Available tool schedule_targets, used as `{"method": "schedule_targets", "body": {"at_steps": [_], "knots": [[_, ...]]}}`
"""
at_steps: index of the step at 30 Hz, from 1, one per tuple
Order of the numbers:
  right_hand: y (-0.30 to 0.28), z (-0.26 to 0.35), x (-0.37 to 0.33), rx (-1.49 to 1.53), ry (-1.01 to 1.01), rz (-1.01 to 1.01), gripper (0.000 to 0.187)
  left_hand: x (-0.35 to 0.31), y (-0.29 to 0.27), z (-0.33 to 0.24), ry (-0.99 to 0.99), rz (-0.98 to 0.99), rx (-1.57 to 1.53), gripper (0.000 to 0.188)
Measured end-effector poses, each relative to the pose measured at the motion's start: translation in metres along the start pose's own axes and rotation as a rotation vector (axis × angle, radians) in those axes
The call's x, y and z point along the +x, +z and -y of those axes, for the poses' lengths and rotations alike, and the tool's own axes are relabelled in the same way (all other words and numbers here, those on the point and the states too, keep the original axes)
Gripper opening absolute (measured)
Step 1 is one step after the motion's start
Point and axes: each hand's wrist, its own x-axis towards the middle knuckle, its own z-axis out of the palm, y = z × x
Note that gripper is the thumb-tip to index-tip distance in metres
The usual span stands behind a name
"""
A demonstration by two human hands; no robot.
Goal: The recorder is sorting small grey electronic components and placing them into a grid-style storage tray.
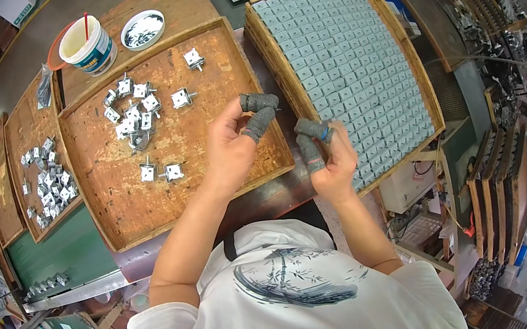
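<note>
Grey wraps cover the thumb and index finger of both my hands. My left hand (234,140) is raised over the right side of a worn wooden tray (195,134), its thumb and index tips pressed together. Whatever sits in that pinch is too small to make out. My right hand (334,162) is closed in a similar pinch beside the left edge of a second tray, and its fingers hide anything held. In the worn tray lies a loose cluster of small silvery metal parts (146,119) with square plates and short shafts; several others lie apart from it.
At right, a deep wooden tray (262,31) holds tight rows of square grey metal parts (352,64). Beyond the worn tray stand a white bucket (94,53) with a red stick and a round white dish (143,31) of small dark pieces. More metal parts (52,184) fill a left tray.
</note>
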Motion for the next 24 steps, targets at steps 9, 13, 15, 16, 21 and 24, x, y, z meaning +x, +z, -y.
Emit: {"method": "schedule_targets", "body": {"at_steps": [9,13,15,16,21,24], "knots": [[-0.005,-0.002,-0.051,-0.009,0.201,0.086,0.036,0.000,0.001,0.002,0.040,0.006,0.044,0.025],[-0.007,-0.004,-0.062,-0.041,0.127,0.102,0.034,0.003,0.001,0.011,0.093,-0.013,0.061,0.023],[-0.008,-0.006,-0.071,-0.061,0.112,0.110,0.033,0.004,0.003,0.015,0.203,-0.035,0.138,0.023],[-0.008,-0.007,-0.077,-0.055,0.126,0.122,0.032,0.005,0.005,0.015,0.202,-0.030,0.141,0.023],[-0.005,-0.010,-0.087,-0.024,0.149,0.122,0.030,0.008,0.009,0.016,0.205,-0.022,0.142,0.022],[-0.006,-0.012,-0.088,-0.012,0.170,0.145,0.030,0.008,0.011,0.018,0.207,-0.025,0.122,0.021]]}}
